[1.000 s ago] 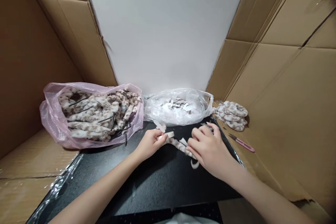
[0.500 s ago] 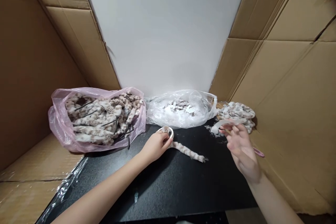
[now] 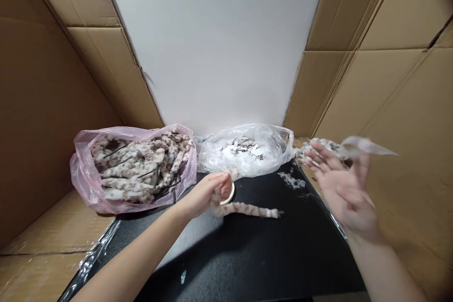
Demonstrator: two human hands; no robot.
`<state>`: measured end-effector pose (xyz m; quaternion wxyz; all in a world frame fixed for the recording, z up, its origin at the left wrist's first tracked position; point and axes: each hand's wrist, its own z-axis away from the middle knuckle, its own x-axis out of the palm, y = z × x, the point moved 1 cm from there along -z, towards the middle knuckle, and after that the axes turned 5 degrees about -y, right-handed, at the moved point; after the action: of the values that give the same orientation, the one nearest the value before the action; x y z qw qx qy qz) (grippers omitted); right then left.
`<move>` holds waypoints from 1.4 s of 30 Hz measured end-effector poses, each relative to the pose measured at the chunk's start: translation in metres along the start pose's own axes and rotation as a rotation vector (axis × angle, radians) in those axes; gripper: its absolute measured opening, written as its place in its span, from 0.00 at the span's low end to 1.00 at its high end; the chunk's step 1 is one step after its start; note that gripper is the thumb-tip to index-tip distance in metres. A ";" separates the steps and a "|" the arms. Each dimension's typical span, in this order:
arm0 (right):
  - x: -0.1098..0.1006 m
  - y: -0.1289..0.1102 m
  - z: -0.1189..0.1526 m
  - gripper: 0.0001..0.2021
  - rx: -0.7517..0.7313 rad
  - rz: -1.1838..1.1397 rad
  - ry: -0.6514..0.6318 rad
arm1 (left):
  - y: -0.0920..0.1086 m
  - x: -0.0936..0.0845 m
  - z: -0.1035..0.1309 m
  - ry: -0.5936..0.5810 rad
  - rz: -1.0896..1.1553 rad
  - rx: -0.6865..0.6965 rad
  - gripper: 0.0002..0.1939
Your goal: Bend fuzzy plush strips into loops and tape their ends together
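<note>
Nearest, has a small clear scrap (image 3: 183, 276) on the black bench (image 3: 226, 259). Just beyond, closes the left grip (image 3: 209, 192) over one end of a fluffy brown-and-white strand (image 3: 253, 209), the free end pointing rightward, low over the bench. Has a cream ring (image 3: 229, 197) right at the fingers of that grip; cannot tell from the overlap about any hold on it. Spreads the right grip (image 3: 345, 191) wide open, palm showing, with a blurred white strip (image 3: 373, 146) by the raised fingertips; cannot make out contact or a gap. Between the grips, slightly farther, has loose fluff (image 3: 293, 180) on the bench. Beyond, from left to right, has a pink bag (image 3: 80, 165) full of similar strands with dark cords, a clear bag (image 3: 212, 156) of scraps, and a fluffy bundle (image 3: 302, 153) partly behind the right grip. Farthest, faces a pale wall (image 3: 219, 47) between cardboard panels (image 3: 389, 89).
</note>
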<state>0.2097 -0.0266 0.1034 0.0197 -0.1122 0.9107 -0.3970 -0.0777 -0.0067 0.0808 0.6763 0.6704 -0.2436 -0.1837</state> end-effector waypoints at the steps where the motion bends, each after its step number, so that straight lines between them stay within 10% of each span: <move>1: 0.004 -0.001 -0.004 0.38 0.014 -0.002 -0.035 | 0.005 0.007 0.000 -0.079 0.151 -0.012 0.22; 8: 0.058 0.037 0.004 0.54 0.237 0.021 -0.373 | -0.005 0.041 -0.008 -0.287 0.349 -0.073 0.23; 18: 0.073 0.112 0.026 0.53 0.404 0.042 -0.064 | -0.054 0.020 -0.019 -0.007 0.100 -0.059 0.15; 23: 0.077 0.117 0.034 0.51 0.456 0.066 -0.089 | -0.061 0.015 -0.018 0.039 -0.309 -0.030 0.16; 31: 0.083 0.110 0.032 0.49 0.421 0.290 -0.205 | -0.061 0.004 -0.022 0.019 -0.365 -0.138 0.24; 42: 0.079 0.118 0.036 0.55 0.480 0.031 -0.199 | -0.069 0.008 -0.026 0.018 0.107 -0.154 0.22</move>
<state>0.1150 0.0078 -0.0032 0.1415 -0.1289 0.7855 -0.5885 -0.0513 0.0078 0.0135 0.7369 0.6042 -0.2580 -0.1593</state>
